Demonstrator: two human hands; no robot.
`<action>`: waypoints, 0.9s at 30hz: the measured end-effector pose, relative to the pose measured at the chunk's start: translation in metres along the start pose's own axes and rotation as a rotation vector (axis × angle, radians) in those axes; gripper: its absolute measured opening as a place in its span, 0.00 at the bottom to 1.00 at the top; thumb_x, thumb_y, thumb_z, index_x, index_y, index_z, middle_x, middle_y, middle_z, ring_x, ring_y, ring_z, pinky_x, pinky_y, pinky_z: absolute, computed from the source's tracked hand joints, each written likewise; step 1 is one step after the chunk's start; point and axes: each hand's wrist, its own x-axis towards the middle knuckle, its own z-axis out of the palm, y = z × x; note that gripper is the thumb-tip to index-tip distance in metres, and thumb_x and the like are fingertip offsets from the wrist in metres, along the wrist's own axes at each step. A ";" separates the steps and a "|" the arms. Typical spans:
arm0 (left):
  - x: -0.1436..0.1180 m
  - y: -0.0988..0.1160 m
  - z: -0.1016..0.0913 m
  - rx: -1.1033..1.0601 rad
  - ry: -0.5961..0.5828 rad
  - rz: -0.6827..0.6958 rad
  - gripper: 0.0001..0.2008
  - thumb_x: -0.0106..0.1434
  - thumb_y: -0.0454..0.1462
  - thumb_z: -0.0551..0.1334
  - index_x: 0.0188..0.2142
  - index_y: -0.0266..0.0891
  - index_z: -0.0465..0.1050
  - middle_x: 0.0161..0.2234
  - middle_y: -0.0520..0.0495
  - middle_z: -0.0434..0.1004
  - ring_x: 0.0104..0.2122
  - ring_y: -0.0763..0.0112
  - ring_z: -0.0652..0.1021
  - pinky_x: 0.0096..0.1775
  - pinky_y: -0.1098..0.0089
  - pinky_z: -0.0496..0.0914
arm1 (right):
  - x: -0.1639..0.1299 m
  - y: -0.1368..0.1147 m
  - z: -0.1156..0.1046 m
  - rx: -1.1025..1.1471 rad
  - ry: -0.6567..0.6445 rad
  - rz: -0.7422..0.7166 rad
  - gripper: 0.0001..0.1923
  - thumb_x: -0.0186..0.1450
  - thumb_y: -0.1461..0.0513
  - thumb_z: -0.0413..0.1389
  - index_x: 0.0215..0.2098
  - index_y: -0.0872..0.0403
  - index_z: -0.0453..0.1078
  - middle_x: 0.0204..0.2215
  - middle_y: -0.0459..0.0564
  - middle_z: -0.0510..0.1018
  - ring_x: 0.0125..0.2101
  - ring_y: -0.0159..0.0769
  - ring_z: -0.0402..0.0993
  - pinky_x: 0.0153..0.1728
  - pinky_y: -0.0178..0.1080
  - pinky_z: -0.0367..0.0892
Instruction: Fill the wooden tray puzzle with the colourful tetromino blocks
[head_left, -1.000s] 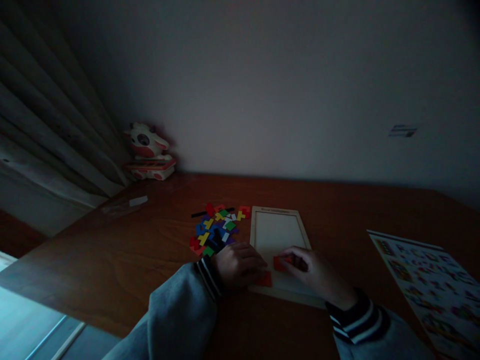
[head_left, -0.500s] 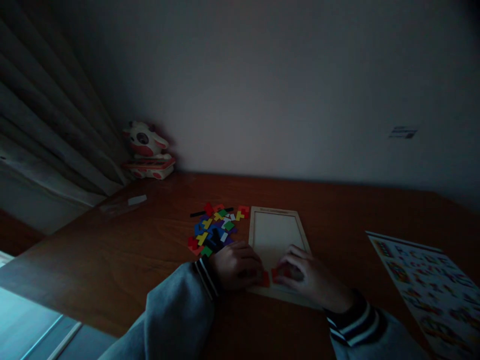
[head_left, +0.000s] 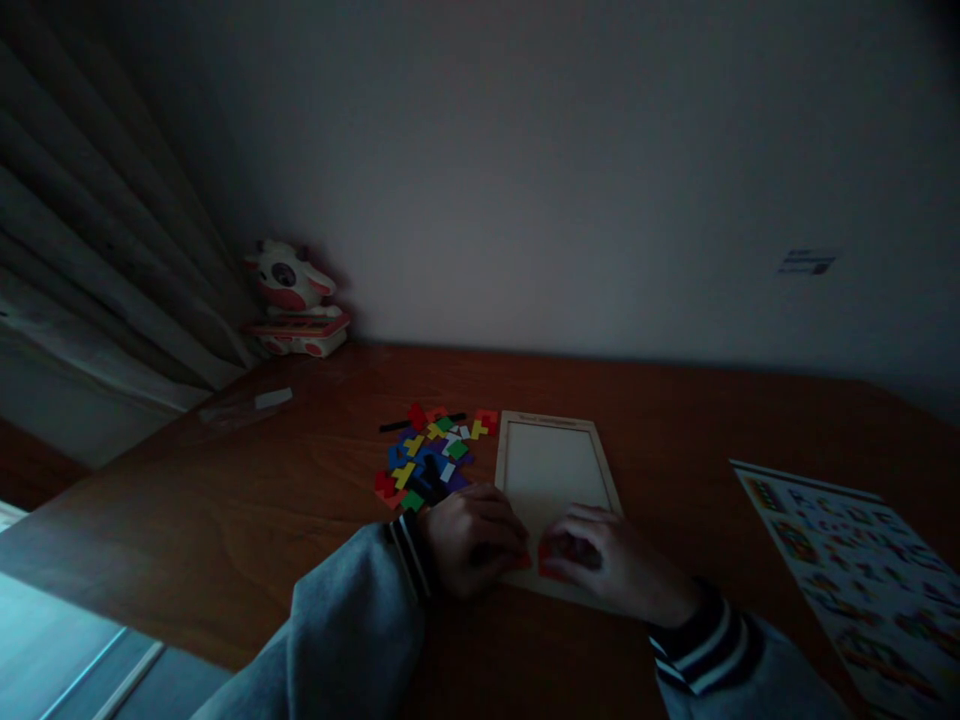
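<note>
Lower centre of frame: right hand (head_left: 607, 560), fingers nearly closed, pinches a red piece (head_left: 550, 562) at the wooden tray's (head_left: 604, 463) near end; left hand (head_left: 476, 537) curls at another red piece (head_left: 523, 561), grip unclear. Both probably light, stiff; opposite edges seem the best hold.

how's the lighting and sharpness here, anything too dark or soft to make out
Head view: dim overall, with a brighter bluish patch on the floor at lower left; a soft shadow on the wall beside the cow toy; lettering on the printed sheet too soft to read; red pieces at the left hand and right hand soft-edged and partly covered.
</note>
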 end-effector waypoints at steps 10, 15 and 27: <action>0.001 -0.010 0.005 0.038 0.029 -0.041 0.10 0.67 0.42 0.61 0.44 0.41 0.77 0.43 0.47 0.81 0.42 0.68 0.77 0.49 0.65 0.68 | 0.002 0.000 -0.002 -0.056 0.046 0.031 0.08 0.64 0.55 0.60 0.37 0.51 0.74 0.35 0.48 0.76 0.36 0.36 0.74 0.39 0.38 0.69; -0.001 -0.010 0.011 0.034 0.013 -0.058 0.12 0.69 0.40 0.58 0.50 0.43 0.75 0.44 0.48 0.82 0.44 0.67 0.77 0.48 0.66 0.68 | 0.002 0.005 -0.004 -0.105 0.066 0.038 0.07 0.64 0.56 0.60 0.37 0.51 0.74 0.34 0.48 0.77 0.36 0.37 0.74 0.39 0.39 0.69; -0.002 -0.005 0.009 -0.025 -0.001 -0.113 0.13 0.66 0.33 0.58 0.48 0.44 0.76 0.41 0.48 0.82 0.43 0.66 0.76 0.47 0.65 0.68 | 0.003 0.010 0.000 -0.139 0.095 0.036 0.14 0.59 0.51 0.64 0.36 0.51 0.72 0.33 0.47 0.75 0.34 0.37 0.72 0.36 0.39 0.67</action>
